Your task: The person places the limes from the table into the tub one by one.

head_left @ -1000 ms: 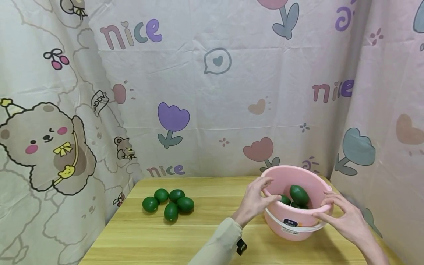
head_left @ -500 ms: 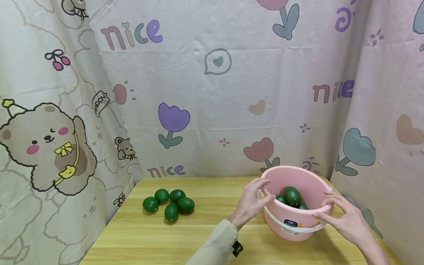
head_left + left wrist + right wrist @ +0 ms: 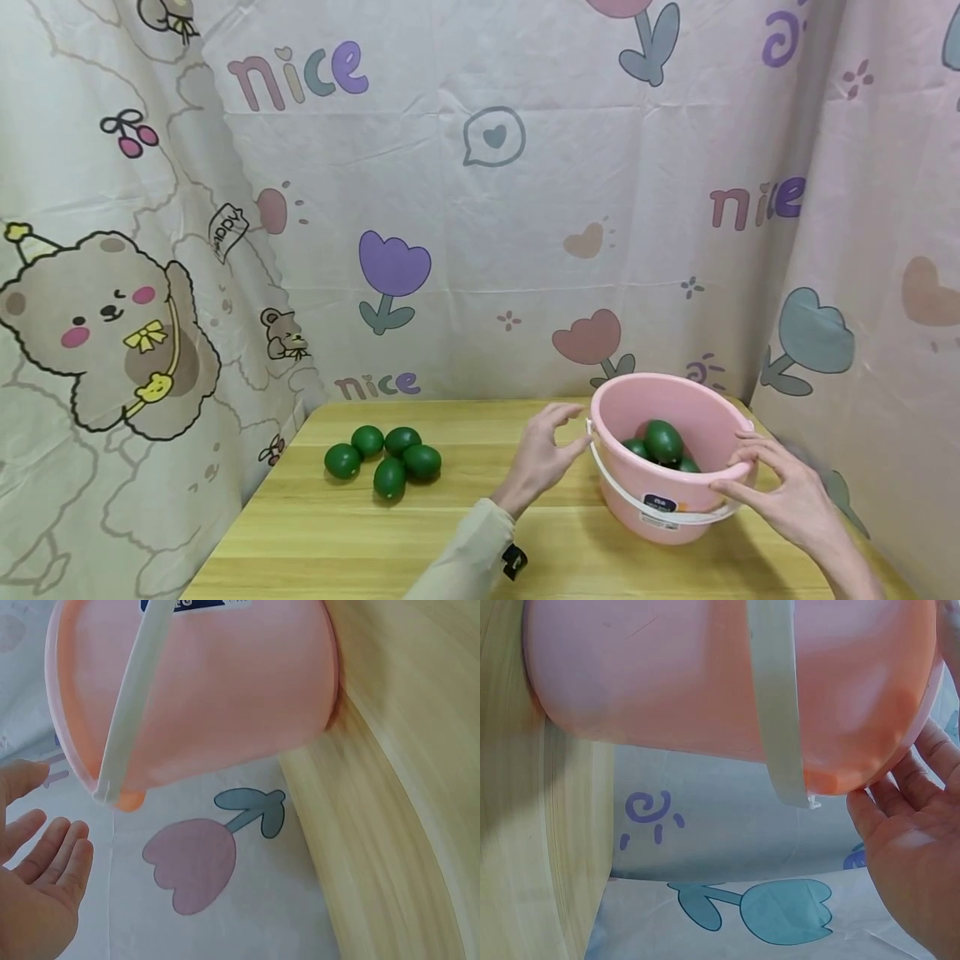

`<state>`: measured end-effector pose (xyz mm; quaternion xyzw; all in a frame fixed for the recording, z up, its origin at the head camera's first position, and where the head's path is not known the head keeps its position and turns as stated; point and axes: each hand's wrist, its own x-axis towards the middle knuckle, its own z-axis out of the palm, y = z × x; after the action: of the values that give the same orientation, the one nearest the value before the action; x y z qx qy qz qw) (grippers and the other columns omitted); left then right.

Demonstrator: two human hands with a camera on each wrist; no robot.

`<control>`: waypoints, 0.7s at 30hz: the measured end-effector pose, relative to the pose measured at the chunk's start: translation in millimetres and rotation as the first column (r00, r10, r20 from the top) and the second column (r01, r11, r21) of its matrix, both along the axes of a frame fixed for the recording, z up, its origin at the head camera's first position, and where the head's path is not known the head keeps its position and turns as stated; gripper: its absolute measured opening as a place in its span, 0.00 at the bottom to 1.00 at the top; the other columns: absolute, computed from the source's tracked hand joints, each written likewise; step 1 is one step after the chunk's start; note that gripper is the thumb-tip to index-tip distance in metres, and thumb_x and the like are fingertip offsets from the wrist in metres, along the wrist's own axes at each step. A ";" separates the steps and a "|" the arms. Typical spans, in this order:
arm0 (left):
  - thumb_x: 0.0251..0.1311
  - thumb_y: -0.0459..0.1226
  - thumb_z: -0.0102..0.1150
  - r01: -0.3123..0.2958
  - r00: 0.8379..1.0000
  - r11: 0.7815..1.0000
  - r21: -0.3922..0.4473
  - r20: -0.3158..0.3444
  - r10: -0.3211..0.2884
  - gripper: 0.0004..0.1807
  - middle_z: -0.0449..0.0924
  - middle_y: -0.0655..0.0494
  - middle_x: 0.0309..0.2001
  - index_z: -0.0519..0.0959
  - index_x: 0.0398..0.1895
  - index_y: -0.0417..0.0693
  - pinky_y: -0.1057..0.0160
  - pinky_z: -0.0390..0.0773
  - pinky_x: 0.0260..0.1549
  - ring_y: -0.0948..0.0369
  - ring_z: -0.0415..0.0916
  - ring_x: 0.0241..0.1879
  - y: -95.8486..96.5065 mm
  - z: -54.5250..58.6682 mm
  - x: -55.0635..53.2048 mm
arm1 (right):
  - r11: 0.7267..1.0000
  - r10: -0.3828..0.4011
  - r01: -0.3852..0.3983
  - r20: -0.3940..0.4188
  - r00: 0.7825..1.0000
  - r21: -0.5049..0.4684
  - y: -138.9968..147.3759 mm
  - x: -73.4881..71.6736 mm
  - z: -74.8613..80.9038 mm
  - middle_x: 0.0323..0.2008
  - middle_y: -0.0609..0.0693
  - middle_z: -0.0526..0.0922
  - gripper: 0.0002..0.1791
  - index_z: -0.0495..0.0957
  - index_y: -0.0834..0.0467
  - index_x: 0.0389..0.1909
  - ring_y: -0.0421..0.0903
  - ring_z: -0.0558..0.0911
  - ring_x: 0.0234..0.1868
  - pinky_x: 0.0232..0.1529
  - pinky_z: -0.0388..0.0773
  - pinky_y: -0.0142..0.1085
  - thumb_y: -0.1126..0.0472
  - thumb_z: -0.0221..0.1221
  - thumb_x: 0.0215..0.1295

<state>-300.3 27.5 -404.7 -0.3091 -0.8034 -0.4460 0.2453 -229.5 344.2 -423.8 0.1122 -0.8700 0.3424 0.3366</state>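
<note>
On the right of the table stands a pink bucket with a white handle hanging across its front and a dark label below the rim. Inside lie several dark green oval fruits, partly hidden by the front wall. My right hand holds the bucket's right rim, thumb at the front and fingers over the edge; the right wrist view shows its fingertips at the rim. My left hand is just left of the bucket, fingers spread and empty. A gap separates it from the rim in the left wrist view.
Several more green fruits sit in a loose group on the left half of the wooden table. A printed curtain hangs behind the table and along both sides.
My left hand has let go of the bucket's left rim and moved left. The fruits in the bucket have shifted, and the handle's left end now shows. My right hand has stayed on the rim.
</note>
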 end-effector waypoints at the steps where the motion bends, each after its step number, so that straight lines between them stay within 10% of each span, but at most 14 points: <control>1: 0.55 0.34 0.70 0.001 1.000 1.000 0.004 -0.002 -0.001 0.21 0.83 0.50 0.51 0.81 0.54 0.44 0.64 0.79 0.51 0.56 0.79 0.50 -2.5 -0.9 0.0 | 1.000 0.003 -0.003 -0.003 1.000 0.001 -0.1 -0.2 -0.4 0.54 0.23 0.70 0.18 0.79 0.46 0.31 0.11 0.58 0.53 0.48 0.49 0.11 0.57 0.78 0.41; 21: 0.63 0.39 0.64 -0.036 0.983 0.989 0.142 0.183 0.009 0.19 0.83 0.46 0.53 0.79 0.56 0.43 0.54 0.79 0.55 0.52 0.80 0.53 -57.8 -12.6 -3.3 | 1.000 -0.004 0.004 0.011 1.000 -0.005 0.3 -1.0 -0.7 0.55 0.19 0.67 0.17 0.79 0.49 0.31 0.10 0.57 0.53 0.52 0.48 0.10 0.57 0.78 0.43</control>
<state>-303.5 -30.3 -417.2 -0.2394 -0.7913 -0.5267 0.1978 -230.4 344.5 -424.5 0.1075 -0.8711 0.3447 0.3328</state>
